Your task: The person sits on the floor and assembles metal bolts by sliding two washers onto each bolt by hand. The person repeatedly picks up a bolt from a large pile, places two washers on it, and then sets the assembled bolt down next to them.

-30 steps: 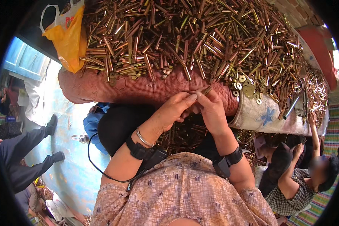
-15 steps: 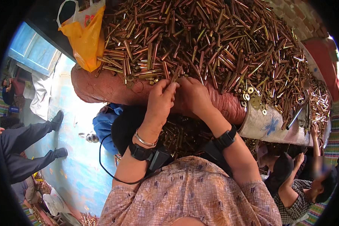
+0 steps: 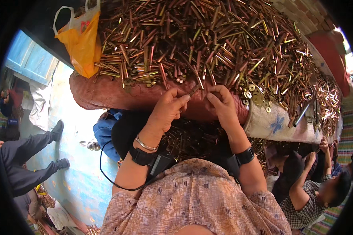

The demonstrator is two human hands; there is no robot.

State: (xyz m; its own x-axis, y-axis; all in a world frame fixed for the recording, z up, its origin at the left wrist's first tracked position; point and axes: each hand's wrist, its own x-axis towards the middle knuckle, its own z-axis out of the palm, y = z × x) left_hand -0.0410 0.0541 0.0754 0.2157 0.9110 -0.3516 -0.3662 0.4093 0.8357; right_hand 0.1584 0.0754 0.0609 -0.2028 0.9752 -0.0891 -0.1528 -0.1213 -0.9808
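In front of me lies a large heap of thin brass-coloured metal tubes. My left hand is closed, pinching one short metal tube between thumb and forefinger over the red padded roll along the heap's near edge. To its right, my right hand is closed too, thumb and forefinger together. Whatever its fingertips hold, if anything, is too small to make out. A gap separates the two hands. Flat round washers lie on the heap's edge right of my right hand.
A yellow and white plastic bag stands at the heap's left end. White cloth with a blue flower continues the edge rightward. More metal pieces lie below the roll. People sit at left and right.
My hands were close together at the roll; now the right hand has drawn away to the right and slightly down. The left hand still holds a tube. The view has shifted slightly.
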